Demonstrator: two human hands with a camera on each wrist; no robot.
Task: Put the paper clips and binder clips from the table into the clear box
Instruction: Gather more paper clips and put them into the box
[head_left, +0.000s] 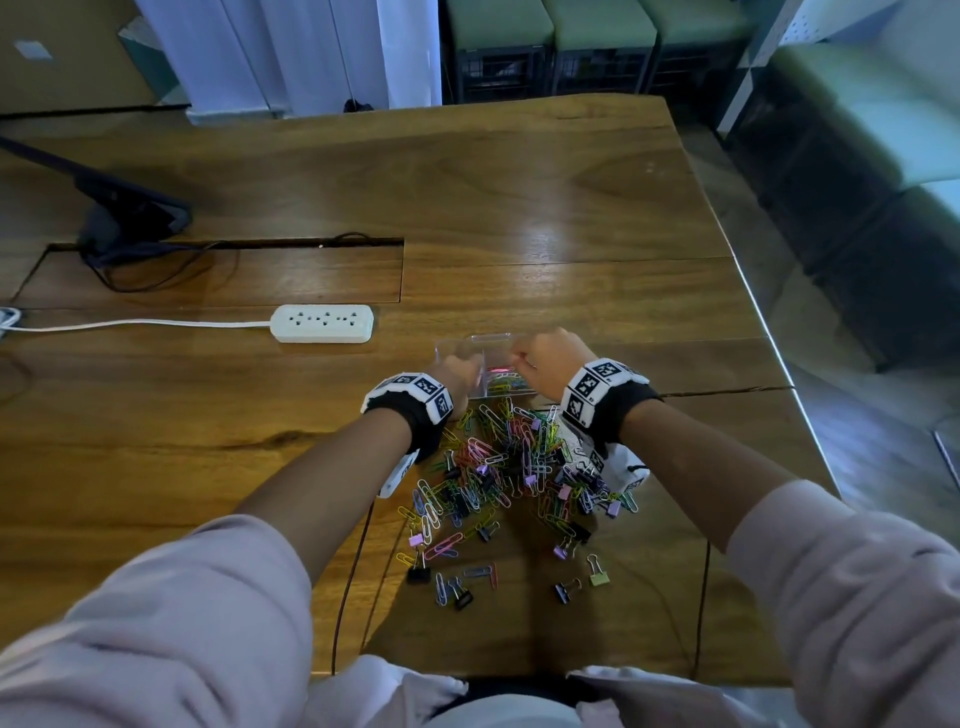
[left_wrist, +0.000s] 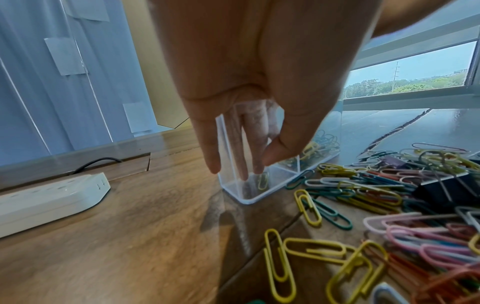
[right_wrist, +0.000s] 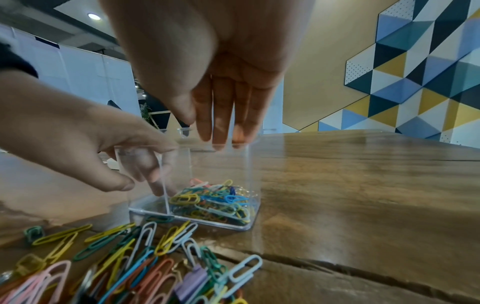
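Clear box (right_wrist: 207, 185), two compartments, near table's (head_left: 571, 208) right edge. Left hand (left_wrist: 249, 86): straight fingers inside left compartment, yellow clip (left_wrist: 262, 181) beneath. Right hand (right_wrist: 221, 82): fingers together above right compartment's paper clips (right_wrist: 215, 203).

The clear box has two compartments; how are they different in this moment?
The left compartment is narrower and nearly empty: one yellow paper clip, with the left hand fingers inside. The right compartment is wider and holds many coloured clips; the right hand hovers above it. Both share the clear box.
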